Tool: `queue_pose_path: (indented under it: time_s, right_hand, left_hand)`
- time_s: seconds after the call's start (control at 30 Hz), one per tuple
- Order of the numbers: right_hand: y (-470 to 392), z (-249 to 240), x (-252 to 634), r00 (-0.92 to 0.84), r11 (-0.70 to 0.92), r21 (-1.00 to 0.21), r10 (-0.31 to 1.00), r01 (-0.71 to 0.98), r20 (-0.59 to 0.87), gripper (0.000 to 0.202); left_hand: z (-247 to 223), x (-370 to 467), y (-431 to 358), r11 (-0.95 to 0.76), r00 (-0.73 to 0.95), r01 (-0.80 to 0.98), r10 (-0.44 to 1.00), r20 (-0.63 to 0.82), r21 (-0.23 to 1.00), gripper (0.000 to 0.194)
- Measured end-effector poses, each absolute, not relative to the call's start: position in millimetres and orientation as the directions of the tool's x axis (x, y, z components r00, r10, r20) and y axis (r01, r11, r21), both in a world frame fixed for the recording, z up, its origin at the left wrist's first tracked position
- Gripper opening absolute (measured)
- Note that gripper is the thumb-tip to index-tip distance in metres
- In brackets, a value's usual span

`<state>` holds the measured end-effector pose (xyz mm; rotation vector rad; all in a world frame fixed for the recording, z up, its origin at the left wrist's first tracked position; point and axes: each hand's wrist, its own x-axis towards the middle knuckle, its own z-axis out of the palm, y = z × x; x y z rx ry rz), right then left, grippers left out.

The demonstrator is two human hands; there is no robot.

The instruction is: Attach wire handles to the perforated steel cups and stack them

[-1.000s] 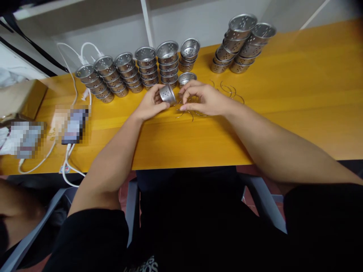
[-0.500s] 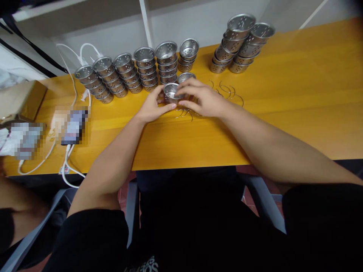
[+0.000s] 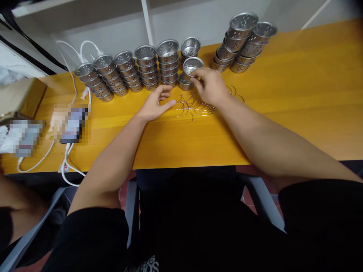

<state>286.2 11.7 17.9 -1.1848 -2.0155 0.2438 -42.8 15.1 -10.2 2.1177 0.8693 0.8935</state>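
right hand (image 3: 210,85): grip narrow, holding cup (image 3: 189,66) by its near rim | cup: upright, above lower cup (image 3: 185,83), contact unclear | left hand (image 3: 155,104): grip wide, beside wires (image 3: 193,107) on worktop (image 3: 181,145) | stacks (image 3: 145,68) behind left hand

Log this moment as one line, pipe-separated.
right hand: holds cup by rim, near lower cup, contact unclear | left hand: open, nothing held | wires: loose on table | cup stacks: toward back
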Motion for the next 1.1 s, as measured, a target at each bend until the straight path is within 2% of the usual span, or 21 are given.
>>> queue_pose_path:
  time_s: [0.37,0.7,1.0,1.1]
  right_hand:
    - [19,4,287,-0.306,0.555,-0.529,0.818,0.642,0.487,0.068]
    - [22,9,296,-0.291,0.466,-0.547,0.879,0.695,0.379,0.059]
    - [17,3,287,-0.310,0.546,-0.514,0.824,0.661,0.475,0.062]
    - [7,13,281,-0.293,0.553,-0.530,0.817,0.643,0.497,0.073]
  left_hand:
    - [-16,-44,21,-0.531,0.535,0.306,0.782,0.318,0.791,0.075]
    - [-9,-41,14,-0.519,0.531,0.311,0.789,0.307,0.796,0.074]
    - [-13,-43,17,-0.526,0.545,0.293,0.778,0.312,0.799,0.077]
    - [-14,-43,17,-0.532,0.543,0.292,0.776,0.320,0.794,0.077]
